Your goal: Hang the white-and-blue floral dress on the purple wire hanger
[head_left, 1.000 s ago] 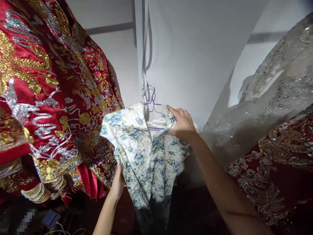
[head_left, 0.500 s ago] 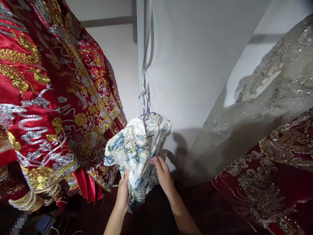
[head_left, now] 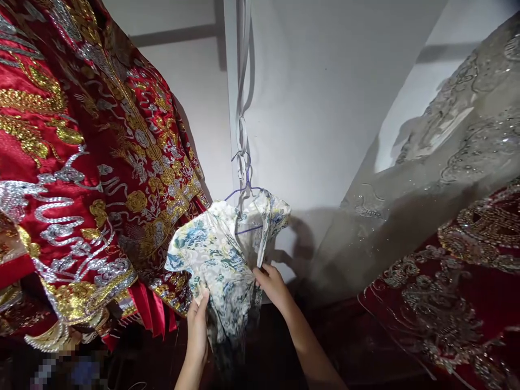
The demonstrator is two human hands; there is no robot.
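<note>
So, the floral garment (head_left: 223,265) hangs lengthwise down the lower centre of the frame, between our hands. We've got its side pinched in our left hand (head_left: 197,322), its front edge in our right hand (head_left: 275,287)

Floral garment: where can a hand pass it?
Widest room: bare wall between the purple hanger and pale gown. Narrower: purple hanger to red jacket. Crowded: left, where the floral garment, held by left hand and right hand, overlaps the red jacket in view.

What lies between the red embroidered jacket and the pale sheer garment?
In the head view: the floral garment on a purple hanger, left hand and right hand holding it, white wall behind.
</note>
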